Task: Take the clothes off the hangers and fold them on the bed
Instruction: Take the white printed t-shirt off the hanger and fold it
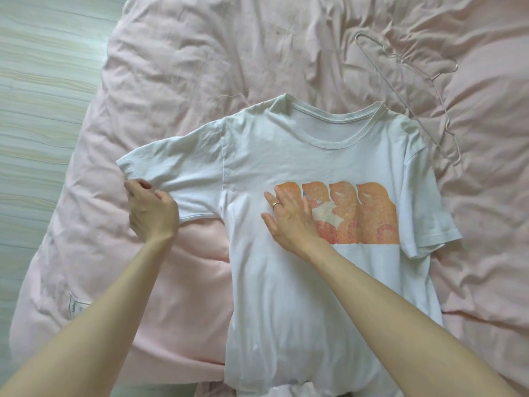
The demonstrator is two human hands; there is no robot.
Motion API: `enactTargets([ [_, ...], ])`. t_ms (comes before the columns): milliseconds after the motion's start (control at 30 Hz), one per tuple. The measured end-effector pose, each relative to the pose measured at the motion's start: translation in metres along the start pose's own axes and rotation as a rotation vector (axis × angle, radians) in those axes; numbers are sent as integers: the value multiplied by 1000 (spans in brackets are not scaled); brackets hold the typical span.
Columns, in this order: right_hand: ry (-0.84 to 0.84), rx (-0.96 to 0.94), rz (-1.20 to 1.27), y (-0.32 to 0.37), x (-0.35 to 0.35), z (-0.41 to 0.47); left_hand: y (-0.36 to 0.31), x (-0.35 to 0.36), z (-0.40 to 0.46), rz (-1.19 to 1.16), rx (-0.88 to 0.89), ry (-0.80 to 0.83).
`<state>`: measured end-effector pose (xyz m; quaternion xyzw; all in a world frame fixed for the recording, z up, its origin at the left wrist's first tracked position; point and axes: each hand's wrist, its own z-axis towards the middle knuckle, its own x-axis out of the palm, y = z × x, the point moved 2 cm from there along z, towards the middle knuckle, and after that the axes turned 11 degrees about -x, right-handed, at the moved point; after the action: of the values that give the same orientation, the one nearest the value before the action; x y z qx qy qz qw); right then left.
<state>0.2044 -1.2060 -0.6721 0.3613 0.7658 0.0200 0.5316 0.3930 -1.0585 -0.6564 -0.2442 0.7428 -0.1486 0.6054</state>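
Left hand pinches T-shirt sleeve edge.

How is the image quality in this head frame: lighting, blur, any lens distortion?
Head view: soft, even light, no glare or hard shadows; wide-angle bending shows at the edges, where the forearms stretch; the white T-shirt, its orange print and the thin wire hanger are in focus, and the left hand and right hand show no motion blur.
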Motion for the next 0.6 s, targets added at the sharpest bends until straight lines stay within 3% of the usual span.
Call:
enactTargets([
  [133, -148, 159, -10, -56, -22, -28, -31, 36, -52, -21, 378, 215],
  [300, -309, 391, 34, -147, -50, -78, -58, 91, -140, 85, 486, 535],
  [500, -498, 758, 362, -263, -55, -151, -85, 142, -240, 222, 616, 633],
  [600, -557, 866, 756, -313, -46, -165, -102, 169, -277, 259, 716, 648],
])
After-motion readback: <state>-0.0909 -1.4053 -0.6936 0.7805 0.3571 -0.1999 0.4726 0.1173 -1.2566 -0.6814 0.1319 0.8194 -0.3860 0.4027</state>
